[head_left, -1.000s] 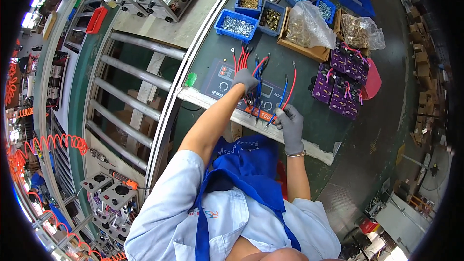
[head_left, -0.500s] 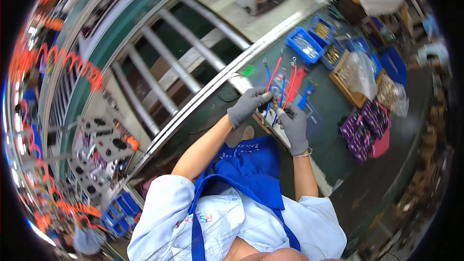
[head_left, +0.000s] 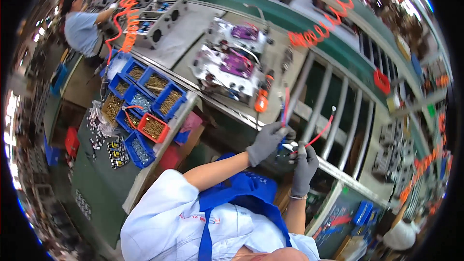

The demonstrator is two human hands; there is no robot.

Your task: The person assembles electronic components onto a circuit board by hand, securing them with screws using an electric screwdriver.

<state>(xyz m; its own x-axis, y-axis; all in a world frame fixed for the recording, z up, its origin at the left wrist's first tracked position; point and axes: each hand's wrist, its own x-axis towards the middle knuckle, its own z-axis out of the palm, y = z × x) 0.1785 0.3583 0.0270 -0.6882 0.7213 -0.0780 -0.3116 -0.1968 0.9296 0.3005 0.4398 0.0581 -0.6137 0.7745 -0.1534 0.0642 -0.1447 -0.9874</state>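
Observation:
My left hand (head_left: pixel 267 143), in a grey glove, is closed around a small bunch of red and blue cables. A red cable (head_left: pixel 287 100) and a blue cable (head_left: pixel 282 114) stick up above its fingers. Close by on the right, my gloved right hand (head_left: pixel 304 170) pinches one red cable (head_left: pixel 323 132), which slants up and right to a ring terminal at its tip. The lower cable ends between the two hands are partly hidden by the fingers. Both hands are above the front rail of the roller conveyor (head_left: pixel 331 168).
Ahead on the line sit metal units with purple boards (head_left: pixel 238 64), an orange-handled power driver (head_left: pixel 263 94) beside them. At left, blue bins (head_left: pixel 170 101) and a red bin (head_left: pixel 153 128) hold small fasteners. A coiled orange hose (head_left: pixel 128 14) hangs near a co-worker (head_left: pixel 82 29).
My view has swung left, from the right-hand bench to the conveyor with the metal units. My hands have moved slightly apart, with one red cable now separate in the right hand.

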